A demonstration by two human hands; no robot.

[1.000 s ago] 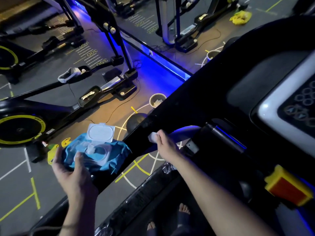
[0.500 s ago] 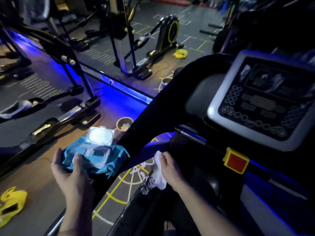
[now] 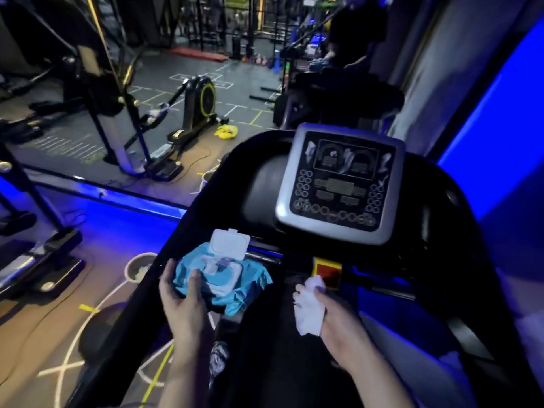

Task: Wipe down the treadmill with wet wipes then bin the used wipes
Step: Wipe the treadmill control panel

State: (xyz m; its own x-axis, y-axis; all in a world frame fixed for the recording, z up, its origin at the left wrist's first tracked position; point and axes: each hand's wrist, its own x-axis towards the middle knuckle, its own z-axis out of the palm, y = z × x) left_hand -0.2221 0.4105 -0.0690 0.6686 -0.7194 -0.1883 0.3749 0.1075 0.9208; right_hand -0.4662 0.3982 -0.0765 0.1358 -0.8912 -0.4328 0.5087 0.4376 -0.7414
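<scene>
A dim gym under blue strip light, with a dark floor [image 3: 44,334] taped in yellow and white lines and an exercise bike [image 3: 200,104] farther back. The black treadmill [image 3: 459,237] fills the foreground, its grey console [image 3: 341,184] tilted up. The left hand [image 3: 182,298] grips a blue pack of wipes [image 3: 223,275] just below the console, white lid flipped open. The right hand [image 3: 338,319] is curled round a crumpled white wipe [image 3: 309,310], just beneath the red stop button [image 3: 326,272]. A white-rimmed bin [image 3: 138,266] stands on the floor left of the pack.
</scene>
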